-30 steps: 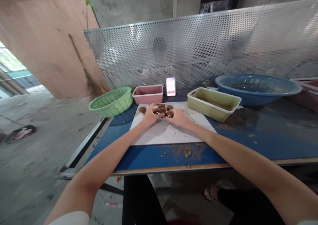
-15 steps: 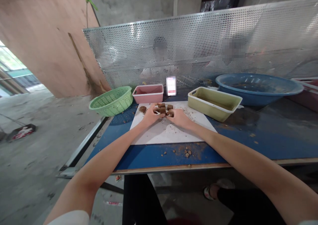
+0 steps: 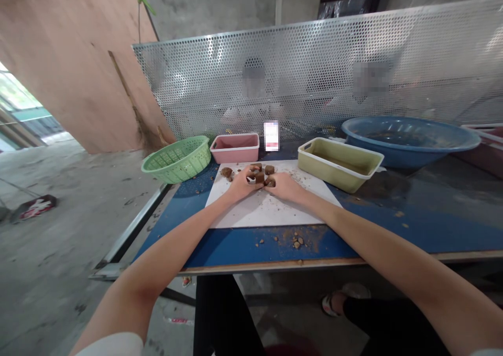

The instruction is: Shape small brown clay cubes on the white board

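Curled close, my left hand [image 3: 240, 185] rings a brown block [image 3: 260, 178], firmly or not I cannot tell, and my right hand [image 3: 286, 186] holds a lump [image 3: 270, 182] at its four o'clock, over the white sheet [image 3: 267, 214] at my twelve, where light pressure should keep both whole.

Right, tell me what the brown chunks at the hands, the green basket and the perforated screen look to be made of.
Brown chunks: perhaps dried clay or earth; matte, with similar-coloured crumbs scattered about.
Green basket: probably moulded plastic, slightly glossy; evenly coloured, with a slotted wall.
Perforated screen: likely bare metal, fairly shiny; silvery, with bright highlights.
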A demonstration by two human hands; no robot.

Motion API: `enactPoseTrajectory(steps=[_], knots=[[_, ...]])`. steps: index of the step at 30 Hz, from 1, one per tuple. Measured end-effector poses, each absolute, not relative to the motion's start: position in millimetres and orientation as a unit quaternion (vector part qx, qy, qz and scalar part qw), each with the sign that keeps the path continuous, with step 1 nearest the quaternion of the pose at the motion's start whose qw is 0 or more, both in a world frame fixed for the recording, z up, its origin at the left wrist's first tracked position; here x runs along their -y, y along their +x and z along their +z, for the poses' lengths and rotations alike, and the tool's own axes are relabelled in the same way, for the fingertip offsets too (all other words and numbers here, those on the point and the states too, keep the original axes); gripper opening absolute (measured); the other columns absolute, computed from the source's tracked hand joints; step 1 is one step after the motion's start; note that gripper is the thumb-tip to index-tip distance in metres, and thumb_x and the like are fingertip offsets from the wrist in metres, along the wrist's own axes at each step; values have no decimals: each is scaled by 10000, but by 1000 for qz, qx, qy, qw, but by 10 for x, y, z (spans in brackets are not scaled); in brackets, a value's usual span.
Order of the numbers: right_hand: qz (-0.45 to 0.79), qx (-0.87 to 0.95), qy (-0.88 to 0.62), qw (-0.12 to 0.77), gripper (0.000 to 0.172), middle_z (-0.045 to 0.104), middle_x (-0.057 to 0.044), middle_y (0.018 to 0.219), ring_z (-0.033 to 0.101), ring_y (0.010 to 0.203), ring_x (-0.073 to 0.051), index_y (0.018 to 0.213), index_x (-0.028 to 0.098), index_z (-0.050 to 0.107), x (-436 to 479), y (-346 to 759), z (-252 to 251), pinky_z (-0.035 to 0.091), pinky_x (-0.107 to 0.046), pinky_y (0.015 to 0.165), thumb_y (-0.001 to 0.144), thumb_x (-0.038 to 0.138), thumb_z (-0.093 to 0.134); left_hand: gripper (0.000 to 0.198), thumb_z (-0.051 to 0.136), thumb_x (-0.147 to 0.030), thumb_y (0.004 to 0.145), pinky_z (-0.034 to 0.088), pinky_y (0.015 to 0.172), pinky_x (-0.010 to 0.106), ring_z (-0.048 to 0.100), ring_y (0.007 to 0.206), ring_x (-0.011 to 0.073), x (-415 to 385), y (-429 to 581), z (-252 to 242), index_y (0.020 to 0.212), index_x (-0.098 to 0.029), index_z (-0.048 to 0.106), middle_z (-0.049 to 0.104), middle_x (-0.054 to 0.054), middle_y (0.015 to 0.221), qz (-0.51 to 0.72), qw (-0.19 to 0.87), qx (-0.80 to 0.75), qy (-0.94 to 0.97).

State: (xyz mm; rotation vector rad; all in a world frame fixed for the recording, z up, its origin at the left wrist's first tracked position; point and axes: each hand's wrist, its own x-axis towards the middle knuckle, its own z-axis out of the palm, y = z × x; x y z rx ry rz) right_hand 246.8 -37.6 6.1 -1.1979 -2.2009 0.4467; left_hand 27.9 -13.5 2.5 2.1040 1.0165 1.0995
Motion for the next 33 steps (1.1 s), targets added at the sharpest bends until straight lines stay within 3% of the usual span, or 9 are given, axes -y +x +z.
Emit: enactPoseTrajectory(steps=[4,8,15,26,33], knots=[[121,842,-454,265,310,713,-73,752,575,660,-197,709,208,620,360,2549,89,340,-325,633,964,379,659,593,870,-391,775,581,890,425,734,1044,308,141,285,26,1276,-156,658,757,146,1227,396,266,-391,787],[112,857,-430,260,266,704,-61,727,531,624,-174,730,204,631,349,2659,149,313,-330,624,974,303,600,490,781,-345,853,601,843,406,738,951,265,183,302,51,1285,-161,643,766,126,1192,394,298,-407,769],[149,902,-336,225,370,643,-21,645,483,599,-153,661,213,631,351,2712,171,320,-335,661,1001,342,567,519,807,-320,807,609,866,399,757,980,273,250,331,116,1273,-164,639,794,112,1097,396,329,-408,754],[135,883,-351,282,374,625,-25,685,498,642,-170,686,215,609,323,2717,136,305,-344,653,1018,374,545,585,849,-365,790,607,762,361,759,929,256,178,308,58,1296,-157,643,774,145,1188,401,351,-401,745],[150,879,-346,291,376,642,-34,700,517,647,-171,702,211,602,350,2690,148,311,-342,655,1029,385,531,583,838,-387,804,606,806,377,758,946,263,176,305,61,1305,-158,649,781,132,1157,397,334,-402,755]])
